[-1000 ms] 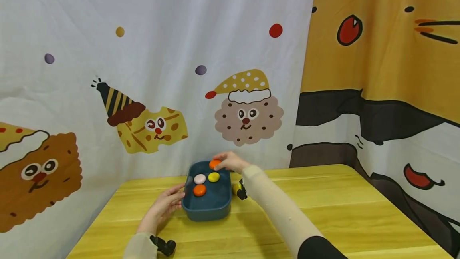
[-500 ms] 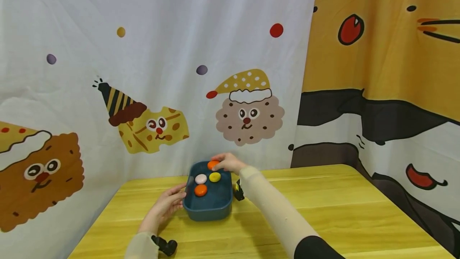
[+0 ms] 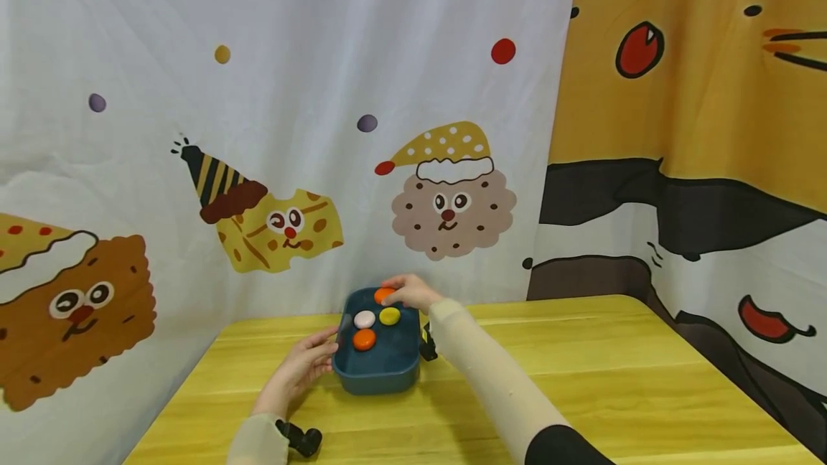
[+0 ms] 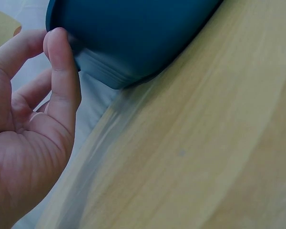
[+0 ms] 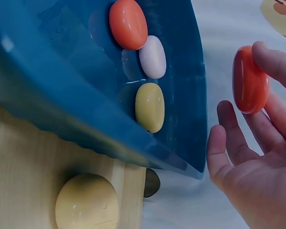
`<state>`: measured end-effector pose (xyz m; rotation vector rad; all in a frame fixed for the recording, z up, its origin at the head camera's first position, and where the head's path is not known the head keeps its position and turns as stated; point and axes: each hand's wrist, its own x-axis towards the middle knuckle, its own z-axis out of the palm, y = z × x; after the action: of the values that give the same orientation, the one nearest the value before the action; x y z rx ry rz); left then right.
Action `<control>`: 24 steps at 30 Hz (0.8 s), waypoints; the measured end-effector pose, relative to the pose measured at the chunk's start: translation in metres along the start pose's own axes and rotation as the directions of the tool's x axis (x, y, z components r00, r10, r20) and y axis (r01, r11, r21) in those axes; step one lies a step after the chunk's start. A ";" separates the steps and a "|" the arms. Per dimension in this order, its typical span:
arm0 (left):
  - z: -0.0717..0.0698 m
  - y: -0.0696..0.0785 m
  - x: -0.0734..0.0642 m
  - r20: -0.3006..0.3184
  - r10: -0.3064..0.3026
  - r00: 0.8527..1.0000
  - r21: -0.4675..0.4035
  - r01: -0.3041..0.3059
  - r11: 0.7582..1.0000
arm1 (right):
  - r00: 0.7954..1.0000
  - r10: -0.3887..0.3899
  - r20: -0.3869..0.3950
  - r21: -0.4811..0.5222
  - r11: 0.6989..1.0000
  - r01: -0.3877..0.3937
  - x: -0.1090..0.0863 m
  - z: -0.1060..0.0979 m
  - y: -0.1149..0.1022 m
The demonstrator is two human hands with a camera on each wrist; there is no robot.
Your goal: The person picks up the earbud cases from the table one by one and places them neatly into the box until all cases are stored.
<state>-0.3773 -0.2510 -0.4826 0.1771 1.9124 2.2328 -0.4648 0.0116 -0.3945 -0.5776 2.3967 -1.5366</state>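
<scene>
A dark blue open box (image 3: 388, 363) stands on the table near its far edge. My left hand (image 3: 304, 364) holds its left rim, thumb and forefinger meeting at the edge in the left wrist view. Between the thumb and fingers of my right hand (image 3: 413, 293) is a glossy orange oval piece (image 5: 250, 81), pinched over the box's far end in the head view. Inside the box lie another orange oval piece (image 3: 364, 339), a pale pink one (image 3: 365, 319) and a yellow one (image 3: 390, 316). The right hand's other fingers are spread loosely below the held piece.
Outside the box's right wall sits a rounded yellow thing (image 5: 87, 202) on the wooden table (image 3: 581, 372), mostly behind the black wrist camera (image 3: 428, 344) in the head view. A white curtain (image 3: 291, 92) with cartoon prints hangs right behind the table.
My right hand, with the orange piece, has shifted slightly left relative to the box. The left hand stays at the rim. The head view has turned a little left.
</scene>
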 end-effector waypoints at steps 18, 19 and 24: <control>0.001 0.000 0.001 -0.014 0.010 1.000 0.011 -0.010 1.000 | 0.998 0.010 -0.061 0.021 1.000 -0.008 0.009 0.015 0.003; 0.001 0.000 0.001 -0.018 0.008 1.000 0.012 -0.008 1.000 | 0.998 0.007 -0.064 0.016 1.000 -0.006 0.010 0.016 0.003; 0.001 0.000 0.000 -0.016 0.003 1.000 0.007 -0.003 1.000 | 0.998 0.010 -0.068 0.004 1.000 -0.010 0.012 0.019 0.004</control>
<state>-0.3772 -0.2497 -0.4821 0.1636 1.9301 2.2365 -0.4685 -0.0078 -0.4064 -0.5200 2.4419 -1.5806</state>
